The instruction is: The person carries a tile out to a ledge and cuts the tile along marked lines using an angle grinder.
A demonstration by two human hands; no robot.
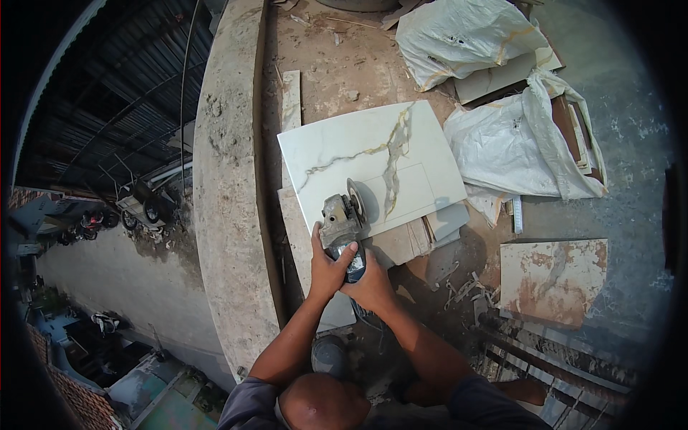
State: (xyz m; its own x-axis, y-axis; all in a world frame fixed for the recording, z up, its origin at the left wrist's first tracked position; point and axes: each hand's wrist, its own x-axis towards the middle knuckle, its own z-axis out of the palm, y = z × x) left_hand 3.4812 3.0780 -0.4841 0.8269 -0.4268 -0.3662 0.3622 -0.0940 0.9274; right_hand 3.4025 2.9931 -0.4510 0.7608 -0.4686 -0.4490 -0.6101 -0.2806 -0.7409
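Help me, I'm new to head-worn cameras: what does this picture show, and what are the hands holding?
A wide fisheye camera on a person's head took this single picture, looking down; its lens bends straight edges. No robot here: the bare left hand and right hand both hold a grinder. Its disc is over a white tile with grey and gold veins; I can't tell whether they touch. Other slabs show beneath the tile. White sacks lie to its right.

Through a head-worn fisheye I look steeply down, close above the left hand (327,274) and right hand (373,288), edges dark.
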